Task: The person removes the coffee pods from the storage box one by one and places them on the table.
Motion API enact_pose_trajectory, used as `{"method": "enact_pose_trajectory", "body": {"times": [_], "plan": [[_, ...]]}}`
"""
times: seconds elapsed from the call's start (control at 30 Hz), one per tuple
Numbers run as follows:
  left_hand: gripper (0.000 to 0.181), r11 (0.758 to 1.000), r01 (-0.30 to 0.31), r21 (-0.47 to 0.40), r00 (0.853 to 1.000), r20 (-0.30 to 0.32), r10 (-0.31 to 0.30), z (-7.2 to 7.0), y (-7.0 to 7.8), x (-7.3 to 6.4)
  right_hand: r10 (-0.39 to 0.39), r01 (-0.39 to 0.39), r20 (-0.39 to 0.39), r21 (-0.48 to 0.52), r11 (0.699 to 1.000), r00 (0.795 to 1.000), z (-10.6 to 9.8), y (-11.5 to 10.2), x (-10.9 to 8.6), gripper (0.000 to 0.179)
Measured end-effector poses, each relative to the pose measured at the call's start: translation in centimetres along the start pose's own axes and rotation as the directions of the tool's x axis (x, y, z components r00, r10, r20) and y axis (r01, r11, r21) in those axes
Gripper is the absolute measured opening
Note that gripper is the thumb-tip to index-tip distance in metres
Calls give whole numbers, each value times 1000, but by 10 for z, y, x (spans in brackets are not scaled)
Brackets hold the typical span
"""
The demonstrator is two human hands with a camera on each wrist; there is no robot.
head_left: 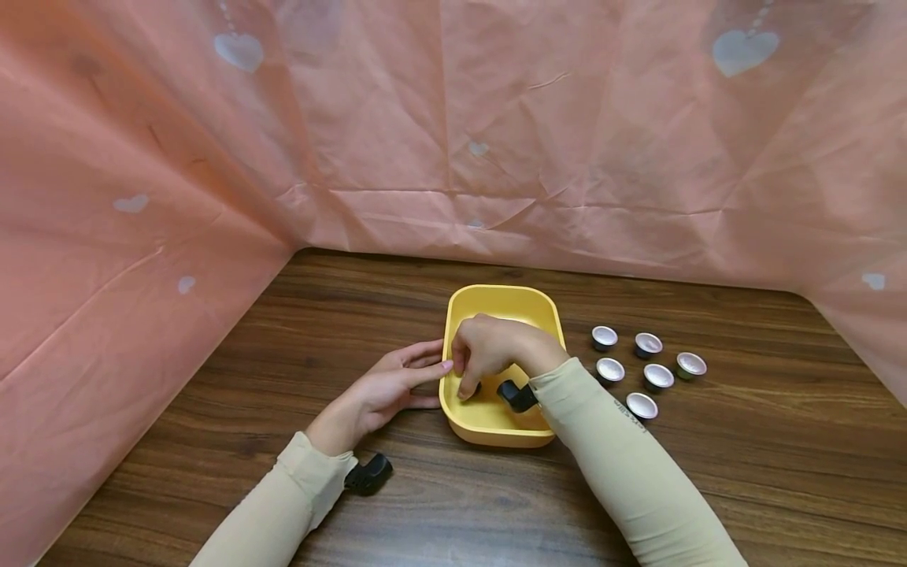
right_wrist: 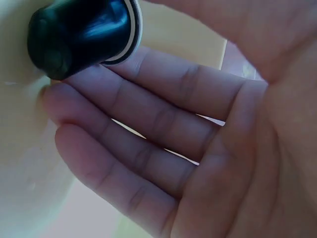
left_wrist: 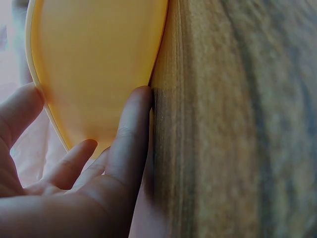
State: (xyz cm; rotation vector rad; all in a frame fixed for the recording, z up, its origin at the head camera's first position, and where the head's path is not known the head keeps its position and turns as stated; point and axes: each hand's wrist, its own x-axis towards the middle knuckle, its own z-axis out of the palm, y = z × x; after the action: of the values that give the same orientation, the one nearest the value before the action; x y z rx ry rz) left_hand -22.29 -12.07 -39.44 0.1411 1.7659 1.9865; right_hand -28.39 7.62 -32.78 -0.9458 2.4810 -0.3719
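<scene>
Inside the yellow tub (head_left: 496, 423), my right hand (head_left: 487, 346) reaches down and pinches a dark coffee capsule (right_wrist: 84, 34). In the right wrist view the capsule lies on its side against the fingers, its pale rim toward the palm and its base close to the tub's wall. My left hand (head_left: 383, 391) rests at the tub's left side with fingers extended. Its thumb is at the rim, and the other fingers (left_wrist: 130, 131) lie along the outer wall near the table. Most of the held capsule is hidden by my right hand in the head view.
Several coffee capsules (head_left: 658, 376) with silvery lids facing up stand on the wooden table (head_left: 765, 441), right of the tub and beside my right forearm. A pink curtain (head_left: 524, 118) with hearts hangs behind the table and along its sides.
</scene>
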Motion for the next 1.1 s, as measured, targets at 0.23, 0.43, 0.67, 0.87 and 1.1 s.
{"method": "enact_pose_trajectory", "body": {"times": [0.23,0.43,0.67,0.87,1.1], "plan": [[62,1000,1,4,1000,-3,-1,0,0,0,-8,8,-13,12,1000,1000,1,-1,0,17],[62,1000,0,8,1000,-3,0,0,-1,0,12,-8,-76,45,999,997,-2,1,-5,17],[61,1000,-6,6,1000,-5,6,0,-1,1,-13,41,-225,123,992,974,-7,15,-19,21],[62,1000,0,11,1000,-10,1,-2,-1,0,-9,84,-427,158,984,904,-9,27,-38,19],[63,1000,4,18,1000,-21,-4,-6,0,1,21,110,-568,196,974,822,-10,35,-52,21]]}}
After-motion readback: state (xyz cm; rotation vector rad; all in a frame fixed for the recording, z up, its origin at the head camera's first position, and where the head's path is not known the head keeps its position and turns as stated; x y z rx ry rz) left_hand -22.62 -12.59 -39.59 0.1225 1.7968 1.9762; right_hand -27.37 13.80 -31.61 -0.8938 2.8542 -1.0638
